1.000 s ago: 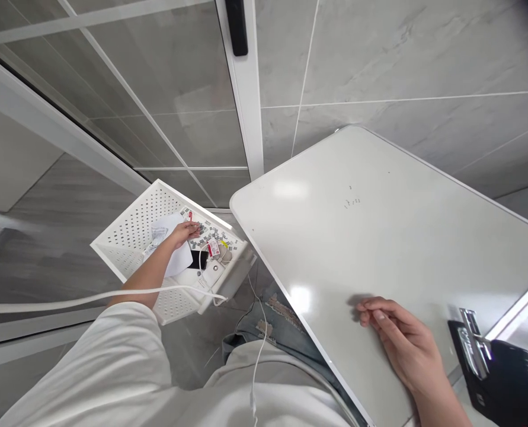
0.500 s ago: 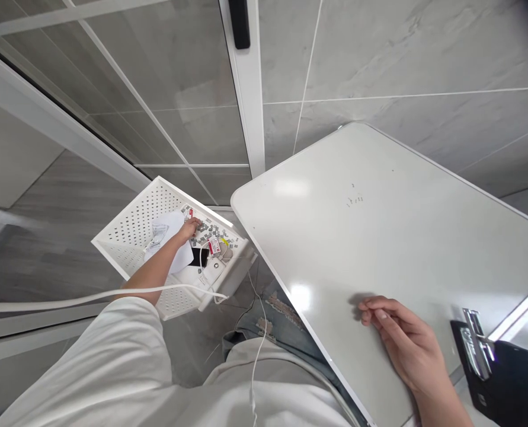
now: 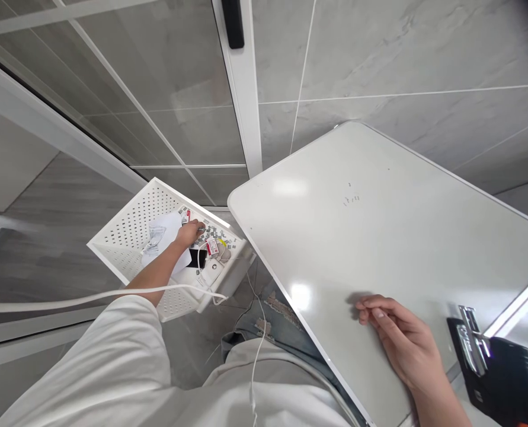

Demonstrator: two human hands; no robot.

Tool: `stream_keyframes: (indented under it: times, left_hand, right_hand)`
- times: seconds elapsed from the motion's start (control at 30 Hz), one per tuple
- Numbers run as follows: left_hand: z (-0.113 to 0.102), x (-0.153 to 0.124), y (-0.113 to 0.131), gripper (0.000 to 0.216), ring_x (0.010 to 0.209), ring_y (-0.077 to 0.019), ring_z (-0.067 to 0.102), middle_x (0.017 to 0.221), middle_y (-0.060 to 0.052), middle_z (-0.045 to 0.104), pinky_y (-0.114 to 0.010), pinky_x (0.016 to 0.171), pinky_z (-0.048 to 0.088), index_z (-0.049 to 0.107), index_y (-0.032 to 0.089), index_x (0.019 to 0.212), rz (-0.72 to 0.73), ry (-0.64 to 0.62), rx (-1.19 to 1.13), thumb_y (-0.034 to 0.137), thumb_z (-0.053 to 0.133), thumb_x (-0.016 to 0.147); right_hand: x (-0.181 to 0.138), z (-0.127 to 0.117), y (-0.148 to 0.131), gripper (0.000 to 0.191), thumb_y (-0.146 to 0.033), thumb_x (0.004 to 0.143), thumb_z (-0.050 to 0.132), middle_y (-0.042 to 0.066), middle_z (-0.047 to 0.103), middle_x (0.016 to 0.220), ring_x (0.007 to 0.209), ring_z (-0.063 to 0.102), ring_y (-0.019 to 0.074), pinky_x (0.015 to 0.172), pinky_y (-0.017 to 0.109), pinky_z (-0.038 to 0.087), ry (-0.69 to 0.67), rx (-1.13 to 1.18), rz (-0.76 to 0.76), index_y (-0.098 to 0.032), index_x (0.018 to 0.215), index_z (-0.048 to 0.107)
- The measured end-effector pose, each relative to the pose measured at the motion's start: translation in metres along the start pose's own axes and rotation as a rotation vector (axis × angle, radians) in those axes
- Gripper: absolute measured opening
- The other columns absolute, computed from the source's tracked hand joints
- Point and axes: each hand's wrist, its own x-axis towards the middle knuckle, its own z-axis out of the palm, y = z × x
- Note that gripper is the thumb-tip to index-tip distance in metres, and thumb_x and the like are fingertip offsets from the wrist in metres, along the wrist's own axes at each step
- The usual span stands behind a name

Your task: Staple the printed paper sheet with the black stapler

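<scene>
My left hand (image 3: pixel 190 232) reaches down into a white perforated basket (image 3: pixel 128 224) at the left. Its fingers are curled down among many small grey pieces (image 3: pixel 219 232); whatever they pinch is too small to make out. Beneath that wrist lie crumpled white paper (image 3: pixel 162 232) and a dark phone-like slab (image 3: pixel 197 258). A red-and-white packet (image 3: pixel 213 248) sits right of the hand. On the white table (image 3: pixel 317 237) rests my right hand (image 3: pixel 397 335), thumb against its bent fingers, with nothing visible in them. Several tiny dark marks or bits (image 3: pixel 351 200) dot the tabletop farther back.
A black clipboard-like object (image 3: pixel 497 373) with a metal clip is at the table's right front. A white cable (image 3: pixel 112 293) crosses over my left forearm, and a thin cord (image 3: pixel 259 350) hangs before my body. A glass door frame (image 3: pixel 241 89) and tiled wall stand behind.
My left hand has shifted slightly right within the basket, over the grey pieces. My right hand stays in place on the table. The view has moved a little.
</scene>
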Motion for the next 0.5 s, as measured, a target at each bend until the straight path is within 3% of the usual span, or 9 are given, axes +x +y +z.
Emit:
stream_keyframes:
  times: [0.3, 0.5]
  left_hand:
    - [-0.0009, -0.0039, 0.0017, 0.034, 0.119, -0.03, 0.061, 0.126, -0.013, 0.064, -0.031, 0.078, 0.048, 0.064, 0.022, 0.13, 0.05, -0.037, 0.132, 0.024, 0.053, 0.098]
    - [-0.0048, -0.0053, 0.0077, 0.029, 0.118, -0.0288, 0.06, 0.127, -0.011, 0.062, -0.032, 0.083, 0.048, 0.065, 0.023, 0.125, 0.058, -0.082, 0.201, 0.027, 0.049, 0.101]
  right_hand:
    - [0.0003, -0.0023, 0.0038, 0.02, -0.044, 0.096, 0.07, 0.01, 0.074, 0.1, 0.083, 0.067, 0.0238, 0.075, 0.039, 0.059, -0.012, -0.012, 0.001, -0.025, 0.101, 0.077]
    - [-0.0001, -0.0033, 0.0015, 0.019, -0.043, 0.097, 0.069, 0.01, 0.073, 0.101, 0.083, 0.067, 0.0223, 0.077, 0.038, 0.059, -0.032, 0.001, -0.01, -0.026, 0.103, 0.076]
